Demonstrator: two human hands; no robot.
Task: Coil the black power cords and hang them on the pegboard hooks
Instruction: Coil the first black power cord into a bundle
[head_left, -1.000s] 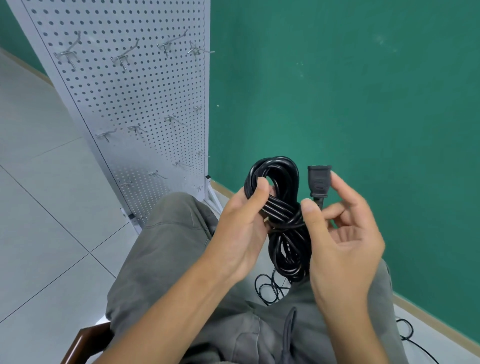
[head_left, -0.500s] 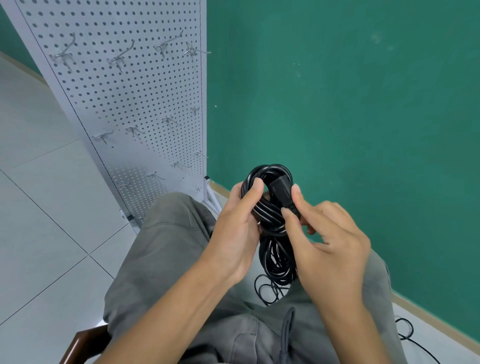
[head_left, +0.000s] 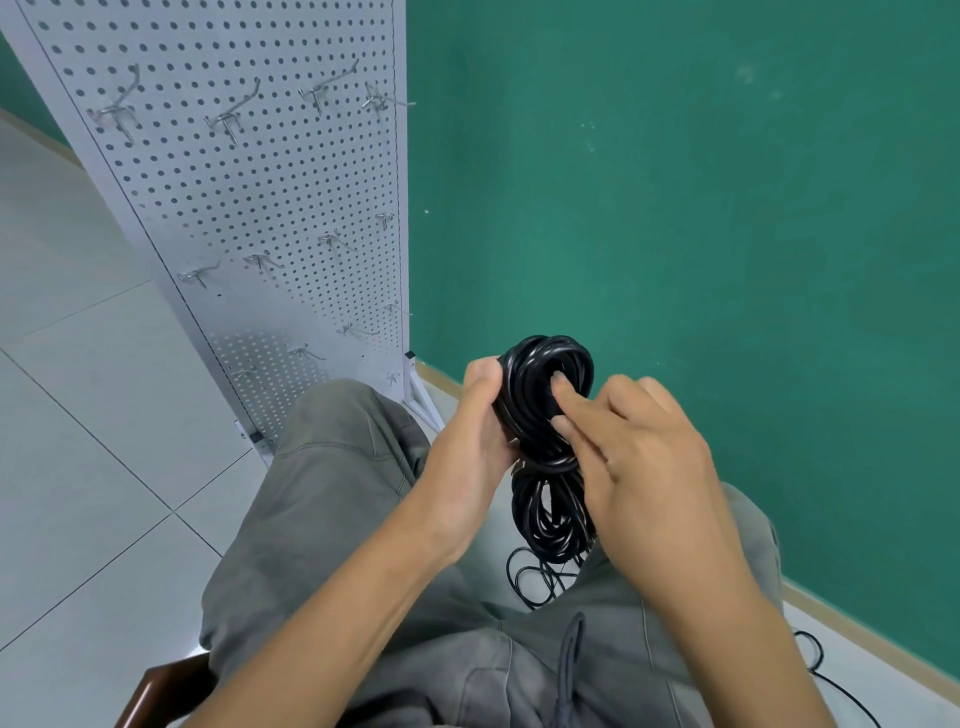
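We hold the coiled black power cord (head_left: 545, 415) between our two hands, above our lap. Its long axis runs up and down: one loop rises above our fingers, the other hangs below our palms toward the loose cord (head_left: 535, 582) on the floor. Our left hand (head_left: 467, 447) grips the bundle at its wrapped waist, thumb along the near side. Our right hand (head_left: 639, 467) has its fingers curled at the waist, its index fingertip poked into the upper loop. The pegboard (head_left: 249, 208) with bare hooks (head_left: 228, 117) stands beyond our left hand.
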